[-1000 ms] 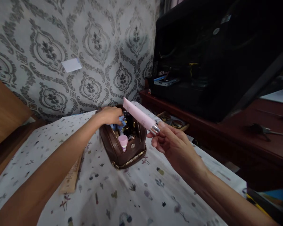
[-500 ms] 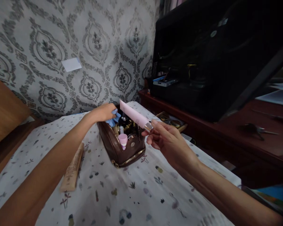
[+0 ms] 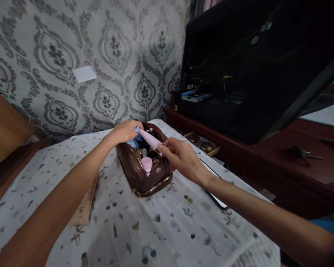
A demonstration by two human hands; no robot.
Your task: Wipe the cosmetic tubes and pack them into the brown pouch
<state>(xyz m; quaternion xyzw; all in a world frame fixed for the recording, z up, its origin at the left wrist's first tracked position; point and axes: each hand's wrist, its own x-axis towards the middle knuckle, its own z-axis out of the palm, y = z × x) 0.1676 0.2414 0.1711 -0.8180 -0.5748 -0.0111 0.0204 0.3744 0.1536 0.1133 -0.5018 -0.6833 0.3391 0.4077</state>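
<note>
A brown cosmetic bag (image 3: 130, 167) stands unzipped on the patterned sheet, filled with small bottles and a pink-capped container (image 3: 147, 164). My right hand (image 3: 182, 155) grips a pink squeeze tube (image 3: 150, 140) by its silver cap end, holding it slanted over the bag's opening. At the bag's far left rim, my left hand (image 3: 128, 130) has its fingers closed on a blue cloth (image 3: 134, 141), which hangs partly into the bag. The tube's flat end is close to the left fingers; whether they touch I cannot tell. A beige tube (image 3: 85, 207) lies left of the bag, partly behind my left forearm.
A phone (image 3: 218, 200) lies on the sheet (image 3: 144, 230) under my right forearm. To the right are a dark red desk (image 3: 286, 148) with keys (image 3: 304, 154), a large black screen (image 3: 239, 74) and a small open drawer (image 3: 204, 144). Patterned wallpaper backs the bed.
My right hand has moved left with the pink tube, bringing it down over the bag's opening. My left hand has shifted slightly right with the cloth. The phone has come into view.
</note>
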